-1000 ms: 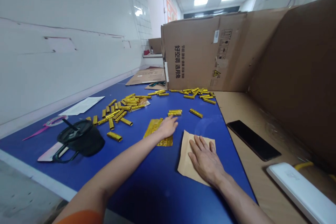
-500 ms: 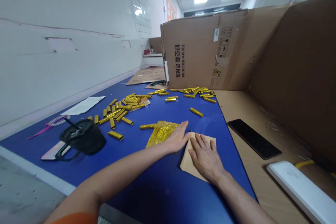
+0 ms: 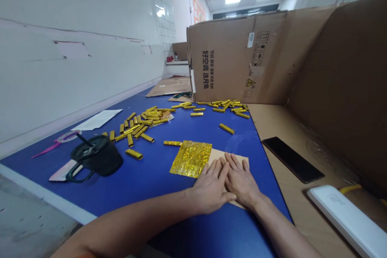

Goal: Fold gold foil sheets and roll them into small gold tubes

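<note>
Flat on blue worktop [image 3: 145, 179], approx. mid-view: gold foil sheet [image 3: 192, 159], shiny & creased. At its R edge, also on worktop: brown paper [image 3: 216, 154], mostly hidden under hands; overlap w/ foil hard to tell.

Laid on brown paper, palm down: R hand [image 3: 243, 183], w/ wide grip, fingers extended, nothing clasped. Close against it: L hand [image 3: 210, 189], likewise palm down w/ wide, flat grip, nothing clasped, fingertips at foil's lower R corner, thumb pointing twd R hand.

At foil's upper L corner, apparently touching: gold tube [image 3: 172, 143]. Beyond foil, well apart: pair of short tubes [image 3: 197, 114], plus single tube [image 3: 226, 128] lying at a slant farther R. To the L: big loose cluster of tubes [image 3: 140, 129], w/ stray tube [image 3: 134, 154] nearer. At far edge, by foot of cardboard box [image 3: 226, 60]: another pile of tubes [image 3: 225, 105].

Farther L: dark cup [image 3: 105, 159], upright, w/ straw [image 3: 84, 140]; behind it, pink item [image 3: 46, 150] & white sheet [image 3: 96, 120]. Far back: flat cardboard [image 3: 169, 86].

On R side, atop cardboard strip [image 3: 273, 123]: black phone [image 3: 293, 159], then white oblong device [image 3: 341, 217], partly out of view.
</note>
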Demonstrator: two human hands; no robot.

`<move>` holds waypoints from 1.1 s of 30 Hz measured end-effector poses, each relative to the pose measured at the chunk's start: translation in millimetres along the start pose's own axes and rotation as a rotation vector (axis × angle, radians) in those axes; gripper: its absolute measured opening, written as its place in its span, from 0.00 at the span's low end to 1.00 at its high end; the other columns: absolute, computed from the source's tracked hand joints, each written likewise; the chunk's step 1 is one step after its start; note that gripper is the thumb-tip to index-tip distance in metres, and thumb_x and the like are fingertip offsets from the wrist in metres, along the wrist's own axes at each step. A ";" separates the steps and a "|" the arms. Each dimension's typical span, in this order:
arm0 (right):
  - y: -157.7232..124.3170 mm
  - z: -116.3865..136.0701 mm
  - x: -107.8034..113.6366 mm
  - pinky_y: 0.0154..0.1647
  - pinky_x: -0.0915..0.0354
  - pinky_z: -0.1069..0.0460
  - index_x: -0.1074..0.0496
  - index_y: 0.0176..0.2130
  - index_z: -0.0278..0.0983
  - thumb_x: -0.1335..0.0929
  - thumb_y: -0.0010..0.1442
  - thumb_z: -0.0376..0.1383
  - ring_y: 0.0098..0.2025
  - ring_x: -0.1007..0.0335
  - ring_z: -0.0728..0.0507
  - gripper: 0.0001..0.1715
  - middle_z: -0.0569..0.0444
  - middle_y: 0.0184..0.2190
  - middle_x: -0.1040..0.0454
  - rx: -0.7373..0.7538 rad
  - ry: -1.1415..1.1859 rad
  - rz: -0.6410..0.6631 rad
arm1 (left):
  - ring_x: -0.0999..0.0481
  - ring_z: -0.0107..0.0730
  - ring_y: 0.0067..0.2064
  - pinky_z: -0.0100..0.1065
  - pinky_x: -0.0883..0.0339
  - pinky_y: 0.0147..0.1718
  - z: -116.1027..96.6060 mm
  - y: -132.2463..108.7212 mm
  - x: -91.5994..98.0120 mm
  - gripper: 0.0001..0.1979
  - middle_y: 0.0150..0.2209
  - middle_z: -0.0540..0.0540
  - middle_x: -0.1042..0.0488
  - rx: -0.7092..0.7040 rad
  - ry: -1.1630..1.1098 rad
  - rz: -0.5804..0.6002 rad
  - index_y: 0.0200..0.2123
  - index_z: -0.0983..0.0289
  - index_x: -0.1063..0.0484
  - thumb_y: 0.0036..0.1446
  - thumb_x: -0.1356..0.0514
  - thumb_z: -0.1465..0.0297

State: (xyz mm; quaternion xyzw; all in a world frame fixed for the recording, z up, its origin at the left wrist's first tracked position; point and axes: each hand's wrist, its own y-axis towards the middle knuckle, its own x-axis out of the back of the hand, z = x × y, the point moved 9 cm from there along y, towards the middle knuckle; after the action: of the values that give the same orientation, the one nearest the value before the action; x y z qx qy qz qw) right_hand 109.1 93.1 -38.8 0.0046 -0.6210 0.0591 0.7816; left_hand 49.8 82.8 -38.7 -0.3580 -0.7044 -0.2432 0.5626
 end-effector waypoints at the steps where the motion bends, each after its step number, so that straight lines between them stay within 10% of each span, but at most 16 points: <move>1: 0.1 -0.4 0.7 0.58 0.67 0.38 0.53 0.60 0.33 0.48 0.59 0.41 0.63 0.71 0.40 0.31 0.48 0.62 0.60 0.002 -0.003 -0.012 | 0.67 0.46 0.62 0.49 0.67 0.57 4.7 -1.5 -2.2 0.40 0.62 0.63 0.65 -0.007 0.023 -0.005 0.61 0.68 0.66 0.54 0.57 0.49; 18: -14.8 -65.4 25.2 0.54 0.60 0.33 0.48 0.57 0.25 0.50 0.60 0.40 0.61 0.63 0.35 0.31 0.39 0.60 0.54 -0.482 -0.154 -0.232 | 0.70 0.41 0.62 0.48 0.69 0.57 8.5 -11.9 -4.2 0.40 0.62 0.62 0.65 -0.090 0.012 0.008 0.60 0.71 0.62 0.53 0.61 0.47; 26: -8.2 44.3 18.9 0.58 0.54 0.45 0.48 0.58 0.29 0.49 0.60 0.47 0.61 0.58 0.43 0.34 0.44 0.60 0.49 0.120 0.119 -0.143 | 0.69 0.46 0.62 0.49 0.69 0.57 -0.7 -21.7 8.6 0.36 0.62 0.59 0.64 -0.246 0.021 -0.071 0.61 0.65 0.63 0.55 0.57 0.51; 33: -12.7 1.7 -7.2 0.60 0.64 0.41 0.53 0.60 0.33 0.51 0.60 0.49 0.62 0.67 0.43 0.35 0.49 0.62 0.57 0.101 -0.009 -0.033 | 0.69 0.41 0.62 0.48 0.71 0.57 11.2 -27.0 3.4 0.38 0.62 0.61 0.64 -0.268 0.023 0.085 0.61 0.69 0.63 0.55 0.59 0.50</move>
State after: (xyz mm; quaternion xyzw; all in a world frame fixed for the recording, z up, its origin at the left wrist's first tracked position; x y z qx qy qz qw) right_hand 107.1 79.7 -44.6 0.0544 -0.6207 0.0774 0.7783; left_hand 21.6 75.1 -36.6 -0.4566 -0.6435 -0.3149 0.5275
